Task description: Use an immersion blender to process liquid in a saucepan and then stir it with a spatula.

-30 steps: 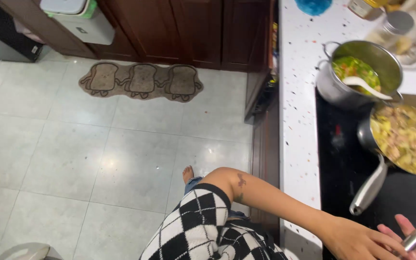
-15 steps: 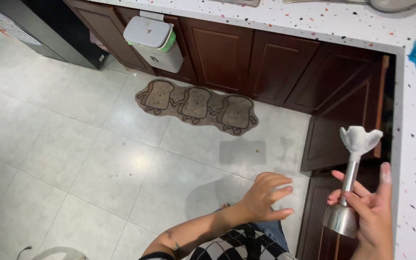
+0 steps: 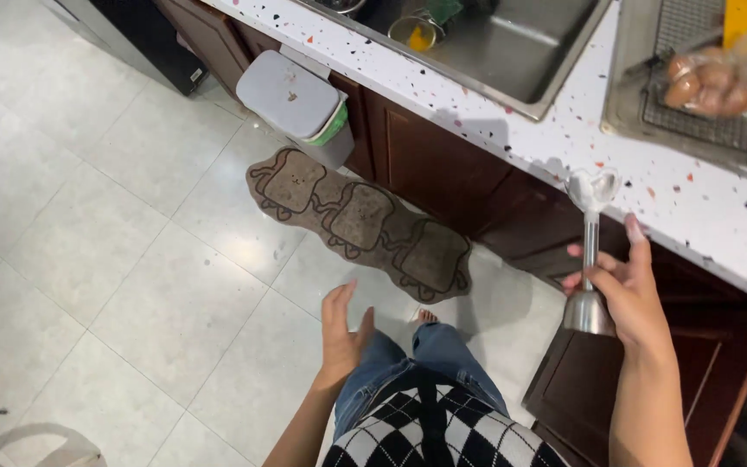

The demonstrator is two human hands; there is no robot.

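Note:
My right hand (image 3: 628, 298) grips a metal immersion blender shaft (image 3: 590, 251), held upright with its blade guard at the top, near the edge of the speckled white counter (image 3: 564, 130). My left hand (image 3: 343, 333) hangs free over the tiled floor with its fingers spread and nothing in it. Below me I see blue jeans and a black-and-white checked top.
A steel sink (image 3: 494, 43) with a cup is set in the counter. A wire rack (image 3: 719, 104) holds a bag of brown items. A grey bin (image 3: 291, 95) and a toast-shaped mat (image 3: 356, 220) lie by dark cabinets. A cabinet door (image 3: 590, 389) stands open.
The view has swung from the stove with its pans round to the sink side. My right hand took up the blender shaft and carries it; my left hand has opened and dropped lower.

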